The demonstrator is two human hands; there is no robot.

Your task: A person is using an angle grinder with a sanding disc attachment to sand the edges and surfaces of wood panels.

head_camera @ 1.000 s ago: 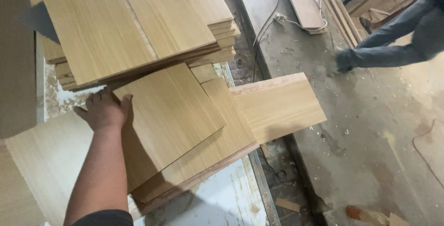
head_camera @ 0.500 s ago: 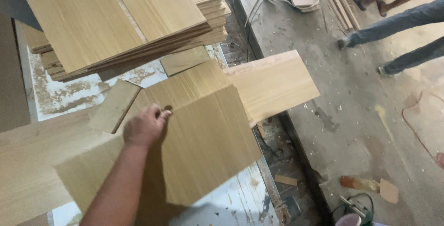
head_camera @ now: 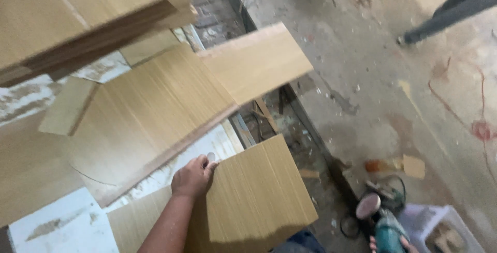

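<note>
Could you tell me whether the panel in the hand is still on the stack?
Off: the hand holds the panel clear of the stack.

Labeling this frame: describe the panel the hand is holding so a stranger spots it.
Start at the white workbench with its overhanging wood panels. The held panel lies nearest the camera, gripped by the left hand. Unlike the rest, it sits alone, apart from any pile.

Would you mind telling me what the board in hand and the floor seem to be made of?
The board, held by one hand, looks like light wood or veneered panel: fine straight grain, matte face, thin flat edges. The floor looks like bare concrete: grey, rough, stained and dusty, with scraps strewn about.
</note>
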